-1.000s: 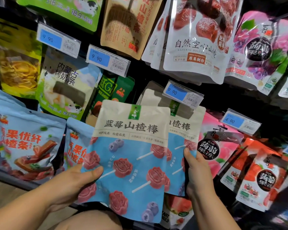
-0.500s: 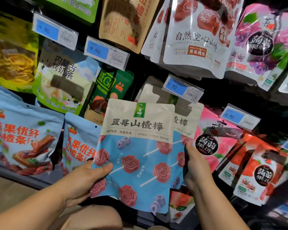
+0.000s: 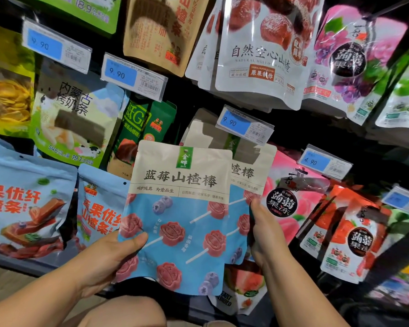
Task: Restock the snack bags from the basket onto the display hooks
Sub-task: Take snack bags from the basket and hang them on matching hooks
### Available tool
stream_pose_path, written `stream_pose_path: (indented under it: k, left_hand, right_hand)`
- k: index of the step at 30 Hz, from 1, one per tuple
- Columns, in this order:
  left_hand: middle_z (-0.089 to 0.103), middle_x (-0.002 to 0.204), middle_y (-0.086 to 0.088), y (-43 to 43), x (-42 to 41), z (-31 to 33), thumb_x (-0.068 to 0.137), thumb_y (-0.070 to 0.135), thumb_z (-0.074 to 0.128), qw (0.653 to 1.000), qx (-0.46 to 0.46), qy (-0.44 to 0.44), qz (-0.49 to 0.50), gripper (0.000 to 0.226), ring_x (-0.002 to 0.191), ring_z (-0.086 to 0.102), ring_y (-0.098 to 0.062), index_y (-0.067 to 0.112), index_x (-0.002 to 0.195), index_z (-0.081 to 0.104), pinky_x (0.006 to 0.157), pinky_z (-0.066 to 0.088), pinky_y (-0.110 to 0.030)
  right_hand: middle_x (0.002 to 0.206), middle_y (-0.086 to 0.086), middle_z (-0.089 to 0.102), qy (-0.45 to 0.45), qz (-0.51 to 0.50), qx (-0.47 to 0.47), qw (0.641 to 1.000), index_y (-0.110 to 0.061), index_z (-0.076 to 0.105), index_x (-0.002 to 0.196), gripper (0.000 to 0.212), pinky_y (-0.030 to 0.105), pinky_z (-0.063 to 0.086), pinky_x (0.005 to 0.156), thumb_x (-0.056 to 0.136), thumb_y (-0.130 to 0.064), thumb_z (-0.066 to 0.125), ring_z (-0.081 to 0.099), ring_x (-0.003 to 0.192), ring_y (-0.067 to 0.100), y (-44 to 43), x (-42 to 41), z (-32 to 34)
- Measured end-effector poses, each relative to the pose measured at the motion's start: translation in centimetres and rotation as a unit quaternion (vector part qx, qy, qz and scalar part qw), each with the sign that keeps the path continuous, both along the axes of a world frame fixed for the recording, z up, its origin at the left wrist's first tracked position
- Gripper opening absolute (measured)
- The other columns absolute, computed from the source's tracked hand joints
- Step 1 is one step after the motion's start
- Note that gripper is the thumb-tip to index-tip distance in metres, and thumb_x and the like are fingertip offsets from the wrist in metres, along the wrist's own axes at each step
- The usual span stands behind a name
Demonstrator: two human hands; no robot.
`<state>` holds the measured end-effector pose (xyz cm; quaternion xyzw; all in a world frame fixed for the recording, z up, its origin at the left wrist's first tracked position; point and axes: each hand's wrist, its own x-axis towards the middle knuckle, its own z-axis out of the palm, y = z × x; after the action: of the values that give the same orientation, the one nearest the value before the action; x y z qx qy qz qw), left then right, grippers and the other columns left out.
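A beige-and-blue snack bag [image 3: 182,208] printed with red lollipop shapes is held up in front of the display rack. My left hand [image 3: 113,253] grips its lower left corner, thumb across the front. Behind it and to the right hang matching bags [image 3: 248,175] on a hook under a 9.90 price tag [image 3: 243,125]. My right hand [image 3: 265,232] pinches the right edge of those hanging bags. The hook itself is hidden behind the bags, and the basket is out of view.
Other snack bags hang all around: blue bags [image 3: 33,204] at the left, a green pack [image 3: 142,128] behind, pink and red jelly pouches [image 3: 350,234] at the right, white bags [image 3: 257,50] above. A watermelon-print bag [image 3: 243,286] sits below. My knee [image 3: 123,312] shows at the bottom.
The held bag has moved up and a little to the right, closer to the matching bags on the hook. My right hand has stayed on those bags' right edge.
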<state>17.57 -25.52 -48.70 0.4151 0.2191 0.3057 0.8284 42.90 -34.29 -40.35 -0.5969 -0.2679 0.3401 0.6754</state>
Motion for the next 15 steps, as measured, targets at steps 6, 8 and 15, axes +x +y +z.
stream_pose_path:
  k: [6,8,15]
  left_hand:
    - [0.070,0.116,-0.020,0.3,0.3,0.4,0.066,0.031,0.084,0.999,0.034,0.009,0.008,0.058,0.097,0.073,-0.029,0.004,0.114,0.066,0.070,0.061,-0.030]
    - [0.071,0.116,-0.018,0.4,0.3,0.3,0.045,0.044,0.096,0.998,0.051,0.019,0.011,0.088,0.100,0.072,-0.030,0.004,0.117,0.066,0.071,0.061,-0.030]
    - [0.072,0.115,-0.016,0.1,0.9,0.7,0.085,0.020,0.067,0.998,0.063,0.026,-0.009,0.039,0.100,0.072,-0.027,0.003,0.119,0.063,0.076,0.060,-0.028]
  right_hand:
    - [0.103,0.004,0.077,-0.147,-0.039,-0.075,0.986,-0.024,0.073,0.104,0.039,0.054,0.054,0.093,0.100,-0.052,0.046,0.073,0.097,0.025,0.1,1.3,-0.8]
    - [0.095,0.002,0.077,-0.194,-0.059,-0.083,0.976,-0.022,0.073,0.095,0.041,0.053,0.055,0.090,0.097,-0.054,0.048,0.073,0.093,0.025,0.0,1.4,-1.0]
    - [0.101,-0.004,0.058,-0.387,-0.218,0.044,0.895,-0.028,0.053,0.100,0.023,0.021,0.042,0.073,0.089,-0.046,0.062,0.055,0.089,0.016,-2.4,-0.9,-0.1]
